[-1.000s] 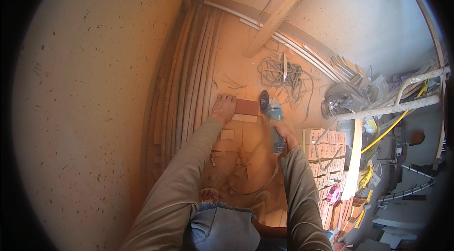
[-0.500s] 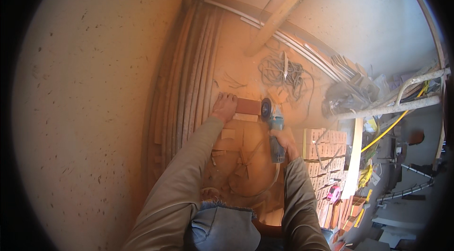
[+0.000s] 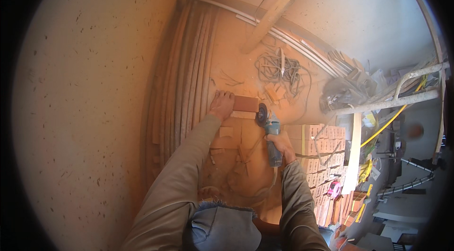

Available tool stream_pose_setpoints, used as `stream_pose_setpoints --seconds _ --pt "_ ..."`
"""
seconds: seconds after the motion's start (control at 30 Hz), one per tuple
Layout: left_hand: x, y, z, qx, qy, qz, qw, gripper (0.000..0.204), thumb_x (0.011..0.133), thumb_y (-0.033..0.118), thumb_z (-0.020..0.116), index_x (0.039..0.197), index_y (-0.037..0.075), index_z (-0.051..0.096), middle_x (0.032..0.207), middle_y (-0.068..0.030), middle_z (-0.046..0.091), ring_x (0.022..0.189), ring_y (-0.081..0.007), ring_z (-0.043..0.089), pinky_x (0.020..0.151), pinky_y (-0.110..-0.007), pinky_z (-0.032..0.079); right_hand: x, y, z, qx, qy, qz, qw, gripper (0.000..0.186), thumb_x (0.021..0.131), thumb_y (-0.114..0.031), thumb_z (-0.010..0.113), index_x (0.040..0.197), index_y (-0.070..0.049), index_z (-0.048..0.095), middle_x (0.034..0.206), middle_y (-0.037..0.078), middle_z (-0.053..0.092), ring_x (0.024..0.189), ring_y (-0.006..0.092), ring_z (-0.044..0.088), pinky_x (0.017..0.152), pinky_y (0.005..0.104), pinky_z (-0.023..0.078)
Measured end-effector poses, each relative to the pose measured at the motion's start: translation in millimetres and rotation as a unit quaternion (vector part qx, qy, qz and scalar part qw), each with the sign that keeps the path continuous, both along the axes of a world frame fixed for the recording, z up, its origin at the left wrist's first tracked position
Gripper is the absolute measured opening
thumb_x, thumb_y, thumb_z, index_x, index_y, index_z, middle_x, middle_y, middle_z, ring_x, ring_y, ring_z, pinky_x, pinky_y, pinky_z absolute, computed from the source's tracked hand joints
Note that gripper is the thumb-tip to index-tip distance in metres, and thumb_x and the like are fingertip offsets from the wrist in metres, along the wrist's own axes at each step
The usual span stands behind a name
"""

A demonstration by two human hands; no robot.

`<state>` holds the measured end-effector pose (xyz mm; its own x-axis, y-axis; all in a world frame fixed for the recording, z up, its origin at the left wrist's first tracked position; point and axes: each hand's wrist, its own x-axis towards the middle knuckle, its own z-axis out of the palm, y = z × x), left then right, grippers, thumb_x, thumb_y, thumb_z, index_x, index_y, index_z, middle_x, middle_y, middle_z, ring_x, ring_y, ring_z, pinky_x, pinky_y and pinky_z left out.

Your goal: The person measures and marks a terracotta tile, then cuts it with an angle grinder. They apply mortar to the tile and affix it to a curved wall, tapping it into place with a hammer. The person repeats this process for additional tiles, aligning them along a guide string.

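A reddish-brown brick (image 3: 246, 104) lies on a paler block (image 3: 243, 115) on the dusty floor. My left hand (image 3: 222, 104) grips the brick's left end, its fingers bent over the top. In my right hand (image 3: 281, 143) is a blue-green angle grinder (image 3: 273, 152), held by its body with the head pointing away from me. The grinder's dark disc (image 3: 262, 115) stands at the near right corner of the brick. Whether disc and brick touch, I cannot tell. Orange dust covers the floor around them.
Long pipes (image 3: 191, 66) lie along the left wall. Beyond the brick sits a coiled cable (image 3: 283, 71), and a wooden pole (image 3: 279, 12) slants up. Stacked bricks (image 3: 321, 147) stand at the right, near a metal frame (image 3: 397, 104). Brick offcuts (image 3: 226, 132) lie near me.
The grinder has moved slightly toward me, its disc passing from the brick's right end to the near corner. My left hand stays on the brick. The view has shifted a little.
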<state>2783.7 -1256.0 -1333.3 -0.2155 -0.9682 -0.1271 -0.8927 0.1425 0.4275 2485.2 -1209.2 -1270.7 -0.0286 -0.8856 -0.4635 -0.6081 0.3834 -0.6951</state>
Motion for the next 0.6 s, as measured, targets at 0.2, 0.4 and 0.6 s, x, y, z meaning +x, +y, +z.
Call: stream_pose_setpoints --seconds 0.2,0.4,0.6 --pt "4 -1 2 0.003 0.018 0.0 1.0 0.049 0.085 0.012 0.071 0.129 -0.003 0.055 0.129 -0.0183 0.057 0.129 -0.0352 0.048 0.118 -0.047 0.03 5 9 20 0.08 -0.02 -0.022 0.996 0.036 0.07 -0.018 0.078 0.098 0.003 0.07 0.085 0.008 0.069 0.076 0.0184 0.064 0.069 0.0344 0.051" --pt "21 2 19 -0.004 0.017 -0.033 0.999 0.05 0.082 0.015 0.075 0.125 -0.002 0.056 0.128 -0.0183 0.058 0.128 -0.035 0.049 0.115 -0.045 0.032 -1 26 26 0.066 -0.02 -0.016 0.997 0.034 0.07 -0.019 0.078 0.097 0.002 0.071 0.087 0.008 0.07 0.077 0.0181 0.066 0.07 0.0342 0.052" --pt "20 4 22 -0.027 0.052 -0.039 0.998 0.052 0.079 0.015 0.078 0.123 -0.001 0.057 0.125 -0.0188 0.059 0.125 -0.0341 0.051 0.112 -0.042 0.036 -12 37 9 0.023 0.023 0.005 0.999 0.038 0.067 -0.024 0.078 0.095 0.001 0.071 0.083 0.013 0.071 0.076 0.0223 0.069 0.07 0.0364 0.054"
